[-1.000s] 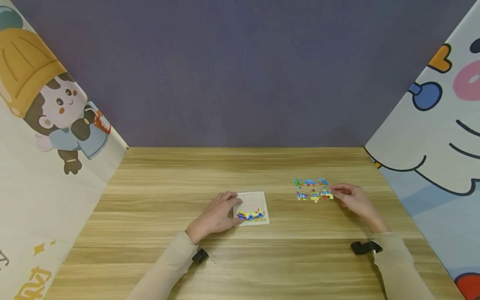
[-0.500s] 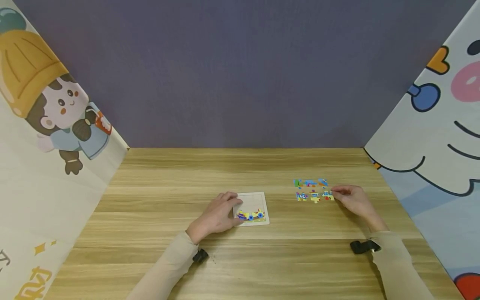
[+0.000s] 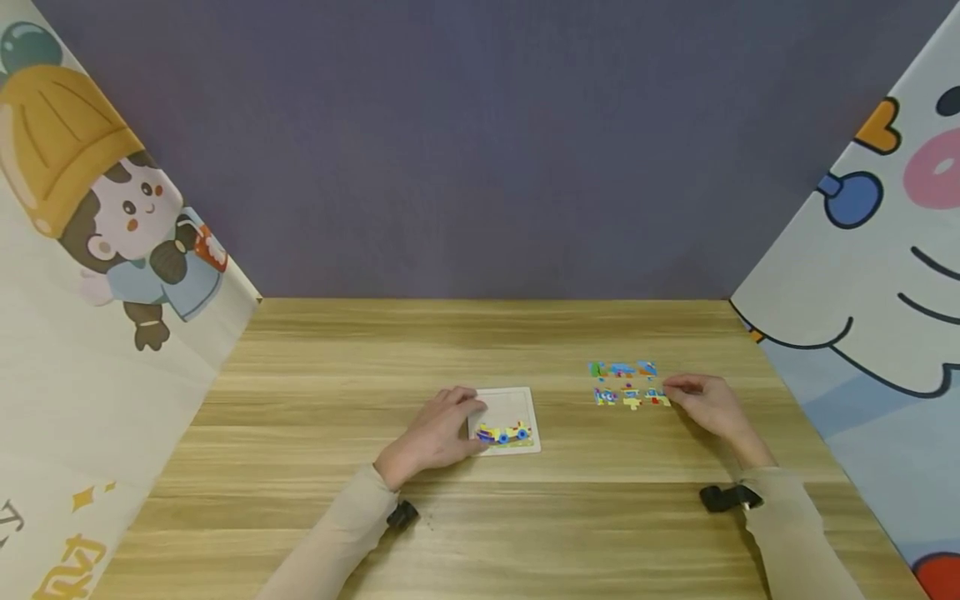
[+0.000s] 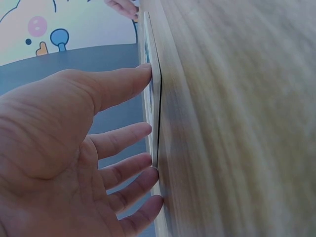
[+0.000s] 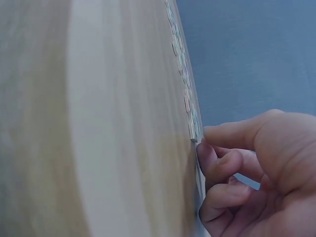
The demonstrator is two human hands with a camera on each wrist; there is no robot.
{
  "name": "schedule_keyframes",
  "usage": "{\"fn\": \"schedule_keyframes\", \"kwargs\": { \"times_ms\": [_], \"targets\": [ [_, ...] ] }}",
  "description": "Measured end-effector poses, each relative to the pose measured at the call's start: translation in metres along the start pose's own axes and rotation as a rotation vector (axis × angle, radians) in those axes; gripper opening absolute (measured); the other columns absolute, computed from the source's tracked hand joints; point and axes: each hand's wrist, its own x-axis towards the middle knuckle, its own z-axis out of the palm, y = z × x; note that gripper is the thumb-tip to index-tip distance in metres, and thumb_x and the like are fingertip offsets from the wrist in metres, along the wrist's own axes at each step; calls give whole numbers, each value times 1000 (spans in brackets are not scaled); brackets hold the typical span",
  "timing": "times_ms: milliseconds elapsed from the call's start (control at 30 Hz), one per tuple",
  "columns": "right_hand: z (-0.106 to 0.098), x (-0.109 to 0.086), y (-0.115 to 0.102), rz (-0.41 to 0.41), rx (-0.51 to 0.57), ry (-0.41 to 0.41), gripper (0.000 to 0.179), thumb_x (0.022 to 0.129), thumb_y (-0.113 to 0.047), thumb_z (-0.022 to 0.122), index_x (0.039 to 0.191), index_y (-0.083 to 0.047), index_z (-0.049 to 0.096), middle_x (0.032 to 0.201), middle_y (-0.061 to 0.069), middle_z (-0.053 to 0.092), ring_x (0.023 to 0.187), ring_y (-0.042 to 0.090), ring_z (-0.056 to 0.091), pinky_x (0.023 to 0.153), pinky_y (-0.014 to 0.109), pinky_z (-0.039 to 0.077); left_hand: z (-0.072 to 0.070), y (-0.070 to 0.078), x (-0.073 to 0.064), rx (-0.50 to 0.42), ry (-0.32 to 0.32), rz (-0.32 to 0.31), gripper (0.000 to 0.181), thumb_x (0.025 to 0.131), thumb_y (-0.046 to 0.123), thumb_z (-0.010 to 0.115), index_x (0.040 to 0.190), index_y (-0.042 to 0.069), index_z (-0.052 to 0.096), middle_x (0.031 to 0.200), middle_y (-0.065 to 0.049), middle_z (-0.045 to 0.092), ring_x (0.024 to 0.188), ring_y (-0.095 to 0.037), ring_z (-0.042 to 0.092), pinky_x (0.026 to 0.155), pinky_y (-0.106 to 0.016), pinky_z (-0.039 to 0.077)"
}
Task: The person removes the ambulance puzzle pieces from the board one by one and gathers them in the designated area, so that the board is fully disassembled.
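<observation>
In the head view, a square white puzzle tray (image 3: 510,403) lies mid-table. Assembled puzzle pieces (image 3: 504,433) along its near side show a yellow vehicle with blue wheels. My left hand (image 3: 435,433) rests at the tray's left side, thumb at the near corner and fingers spread along the edge. The left wrist view shows its thumb tip (image 4: 145,73) against the tray's rim. To the right, loose puzzle pieces (image 3: 622,368) lie in two rows. My right hand (image 3: 705,404) pinches the right edge of the end puzzle piece (image 3: 655,400) in the nearer row, thumb and index finger together.
The wood-grain table (image 3: 480,525) ends at a dark blue-grey back wall (image 3: 480,150). Cartoon-printed panels stand on the left (image 3: 90,358) and right (image 3: 847,292). Black wrist cameras sit at both cuffs.
The end puzzle piece at my right fingertips has shifted slightly and lies more in line with its row. My left hand stays at the tray. The head view has tilted a little.
</observation>
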Motion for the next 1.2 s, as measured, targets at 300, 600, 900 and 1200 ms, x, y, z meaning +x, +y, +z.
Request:
{"fn": "schedule_keyframes", "kwargs": {
  "times_ms": [300, 600, 900, 1200],
  "targets": [
    [8, -5, -24, -9, 83, 23, 44, 110, -33, 60, 134, 1, 70, 138, 30, 67, 126, 49, 65, 100, 58, 57, 0, 1, -2, -10, 2, -4, 61, 94, 35, 80, 146, 9, 62, 161, -16, 49, 149, -39, 44, 125, -61, 36],
    [35, -3, -57, -77, 87, -49, 36, 108, -34, 63, 130, -7, 75, 140, 23, 69, 130, 46, 62, 103, 59, 55, 1, 0, -2, -9, 9, 2, 61, 94, 35, 80, 146, 9, 63, 160, -16, 49, 148, -39, 45, 124, -61, 38],
    [64, -1, -83, -171, 145, -96, 24, 105, -23, 69, 121, -7, 78, 119, 11, 77, 107, 24, 69, 86, 31, 57, 2, -1, -1, -5, 11, 12, 60, 95, 35, 80, 145, 8, 63, 159, -16, 50, 147, -40, 46, 123, -62, 38],
    [85, -2, -109, -214, 142, -113, 18, 101, -21, 73, 114, -11, 81, 118, 8, 78, 106, 22, 71, 89, 34, 58, 2, -1, 1, 8, 8, 13, 61, 94, 35, 80, 145, 8, 63, 159, -17, 50, 147, -40, 46, 123, -62, 38]
  ]
}}
